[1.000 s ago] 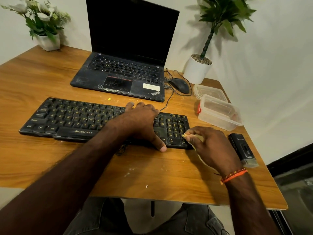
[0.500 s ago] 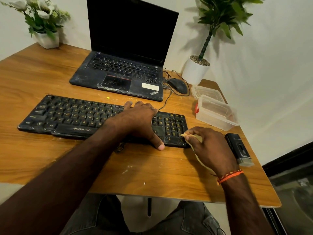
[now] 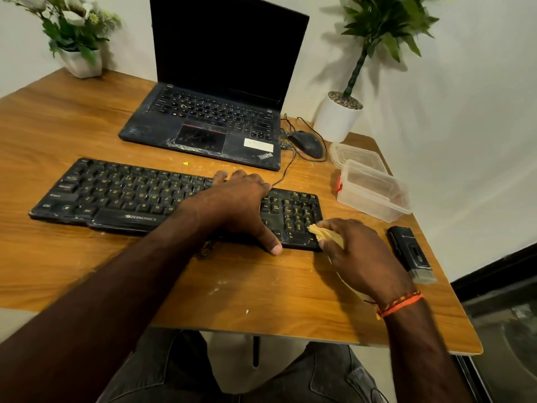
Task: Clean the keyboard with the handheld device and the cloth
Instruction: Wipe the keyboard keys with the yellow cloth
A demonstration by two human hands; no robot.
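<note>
Your right hand (image 3: 360, 254) pinches yellow cloth (image 3: 322, 232) against keyboard (image 3: 122, 196) near-right corner; left hand (image 3: 238, 205) presses flat, fingers relaxed, mid-keyboard. Handheld device (image 3: 409, 253) lies right on surface (image 3: 261, 295); plastic container (image 3: 373, 190), laptop (image 3: 215, 117) beyond.

I take the long black corded keyboard (image 3: 139, 196) on the brown wooden table (image 3: 261, 292) as my landmark. Behind it stands the open black laptop (image 3: 215, 106). Right of it sits a clear plastic tub (image 3: 373, 190), and nearer me, the black handheld device (image 3: 409, 251). Behind-right lies the black mouse (image 3: 306, 144).
</note>
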